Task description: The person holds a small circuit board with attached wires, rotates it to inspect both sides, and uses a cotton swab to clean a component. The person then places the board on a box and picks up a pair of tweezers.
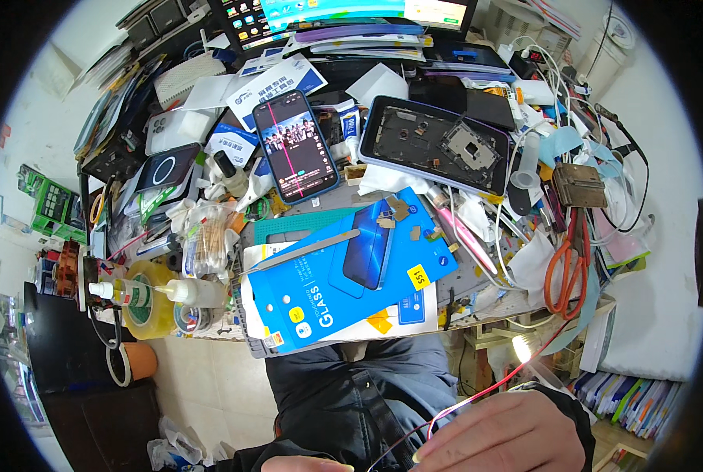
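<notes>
My right hand (509, 434) is low at the right with its fingers curled and pressed together. A thin red wire (477, 395) comes down from the desk's right side to its fingertips, beside a pale and a dark wire. The fingers seem closed on these wires; the grip itself is partly hidden. Of my left hand (308, 465) only a finger or thumb shows at the lower edge, nearest the dark wire's end. On the desk before me lies a blue screen-glass package (312, 303), with a flat metal pry tool (308, 250) and several small metal phone parts (398, 209) on top.
Behind the package a lit phone (295, 145) leans beside an opened device (438, 145) showing its insides. Orange-handled scissors (568, 275) hang near the right edge. Bottles (194, 293), cotton swabs (208, 240) and yellow tape (148, 303) crowd the left. A bright light (522, 348) glows below the desk edge.
</notes>
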`<state>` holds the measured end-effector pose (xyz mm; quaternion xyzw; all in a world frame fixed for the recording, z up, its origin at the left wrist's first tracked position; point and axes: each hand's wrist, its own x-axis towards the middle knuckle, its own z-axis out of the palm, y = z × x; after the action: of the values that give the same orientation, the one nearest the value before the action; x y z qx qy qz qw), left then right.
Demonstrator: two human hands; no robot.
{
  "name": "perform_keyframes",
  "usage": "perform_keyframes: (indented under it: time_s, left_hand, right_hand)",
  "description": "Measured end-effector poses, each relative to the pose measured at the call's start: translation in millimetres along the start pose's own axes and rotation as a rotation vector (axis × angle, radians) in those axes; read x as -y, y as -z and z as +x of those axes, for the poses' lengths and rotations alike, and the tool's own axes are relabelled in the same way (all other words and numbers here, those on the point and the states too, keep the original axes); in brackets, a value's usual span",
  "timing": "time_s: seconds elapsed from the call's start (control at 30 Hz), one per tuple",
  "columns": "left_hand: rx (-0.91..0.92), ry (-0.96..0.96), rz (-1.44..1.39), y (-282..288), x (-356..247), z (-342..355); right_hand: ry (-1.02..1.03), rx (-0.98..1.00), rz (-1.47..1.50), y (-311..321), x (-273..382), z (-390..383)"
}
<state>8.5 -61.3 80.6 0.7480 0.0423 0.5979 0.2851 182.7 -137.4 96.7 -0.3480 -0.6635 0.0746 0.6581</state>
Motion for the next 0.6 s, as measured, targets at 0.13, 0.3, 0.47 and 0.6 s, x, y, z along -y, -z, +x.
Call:
perform_keyframes:
  time_s: [0.13,0.3,0.47,0.6]
  left_hand:
    - [-0.055,0.052,0.076,-3,-7,0]
    - [-0.033,0.072,0.035,-4,-6,4]
    - [0.156,0.129,-0.038,5,-3,10]
    - [0.009,0.111,-0.004,1,-9,5]
  right_hand:
    - [0.04,0.004,0.008,-4,-7,0]
    - [0.053,0.005,0.028,-1,-7,-3]
    - [-0.085,-0.059,0.014,-11,-4,9]
    - [0.053,-0.487,0.008,-45,-12,29]
